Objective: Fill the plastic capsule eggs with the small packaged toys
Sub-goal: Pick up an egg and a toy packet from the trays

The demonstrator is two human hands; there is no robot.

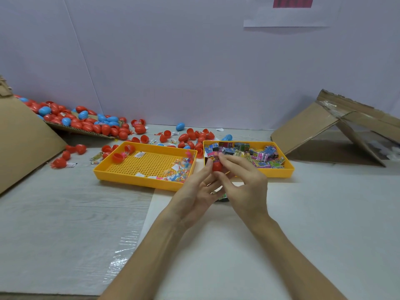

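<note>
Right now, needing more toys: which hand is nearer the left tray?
Left. The left hand is just right of the left tray; the right hand is farther right.

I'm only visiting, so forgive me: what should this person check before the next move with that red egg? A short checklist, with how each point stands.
1. Grip: the red egg is pinched between the left hand and the right hand: ok.
2. Toy already inside the egg: cannot tell, the fingers cover it.
3. Egg halves snapped together: cannot tell.
4. Toy packets within reach: the right yellow tray just behind the hands holds plenty: ok.
5. More eggs waiting: a pile of red and blue eggs lies at the back left: ok.
</note>
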